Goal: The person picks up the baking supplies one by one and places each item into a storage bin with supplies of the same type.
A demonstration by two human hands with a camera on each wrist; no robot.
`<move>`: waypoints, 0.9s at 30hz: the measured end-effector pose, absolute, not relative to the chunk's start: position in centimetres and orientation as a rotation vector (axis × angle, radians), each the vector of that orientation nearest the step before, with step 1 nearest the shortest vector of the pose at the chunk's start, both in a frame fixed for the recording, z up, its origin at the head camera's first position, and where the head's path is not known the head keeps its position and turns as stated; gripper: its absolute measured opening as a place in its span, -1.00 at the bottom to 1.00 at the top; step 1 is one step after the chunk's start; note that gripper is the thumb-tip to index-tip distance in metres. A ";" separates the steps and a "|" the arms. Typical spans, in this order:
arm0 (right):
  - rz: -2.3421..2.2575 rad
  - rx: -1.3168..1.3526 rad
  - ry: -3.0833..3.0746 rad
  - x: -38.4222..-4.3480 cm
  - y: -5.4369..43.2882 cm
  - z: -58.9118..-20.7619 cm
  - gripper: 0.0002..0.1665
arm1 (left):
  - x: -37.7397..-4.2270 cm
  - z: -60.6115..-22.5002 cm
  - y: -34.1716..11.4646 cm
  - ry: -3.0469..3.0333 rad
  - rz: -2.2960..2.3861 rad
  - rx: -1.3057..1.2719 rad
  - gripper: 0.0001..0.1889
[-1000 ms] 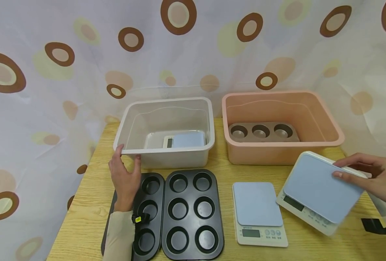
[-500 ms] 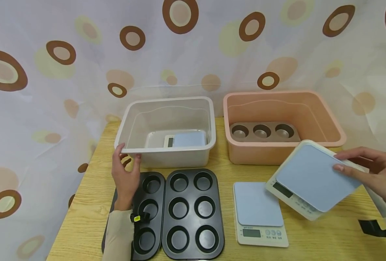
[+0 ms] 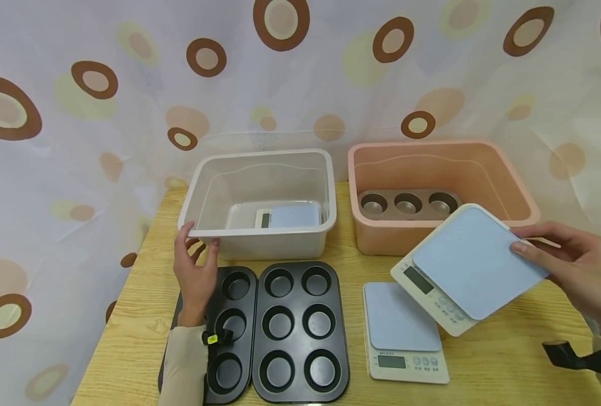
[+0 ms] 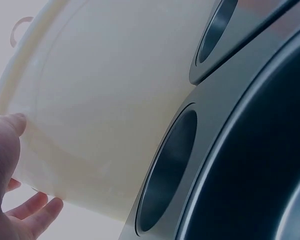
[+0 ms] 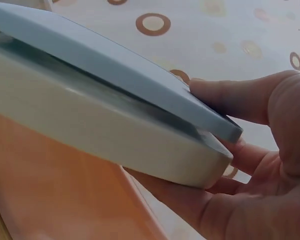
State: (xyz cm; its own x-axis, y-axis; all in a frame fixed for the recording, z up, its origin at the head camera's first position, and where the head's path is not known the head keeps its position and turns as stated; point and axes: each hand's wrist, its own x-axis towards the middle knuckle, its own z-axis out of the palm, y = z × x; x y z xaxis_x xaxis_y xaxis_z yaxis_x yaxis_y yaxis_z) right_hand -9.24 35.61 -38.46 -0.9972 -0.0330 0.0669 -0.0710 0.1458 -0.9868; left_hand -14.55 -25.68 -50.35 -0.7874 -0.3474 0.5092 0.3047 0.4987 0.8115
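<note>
white bin [image 3: 264, 248] holds scale [image 3: 294, 216] | pink bin [image 3: 396, 238] right of it holds tin [image 3: 391, 210] | left hand [image 3: 196, 276] grips white bin | right hand [image 3: 577, 265] pinches second scale [image 3: 475, 265]

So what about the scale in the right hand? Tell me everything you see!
That kitchen scale has a pale blue platform with rounded corners on a cream base, both plastic-looking, with a gap between them. One end has a dark display and buttons, their markings too small to read. It's tilted in the air. The right hand grips its edge: thumb on the platform, fingers under the base. In the head view it overlaps the peach tub and another scale.
</note>
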 end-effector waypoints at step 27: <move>2.559 0.119 -1.919 -14.1 28.3 -37.8 -0.63 | -14.6 -50.2 -25.5 -2.086 -1.339 0.017 -0.32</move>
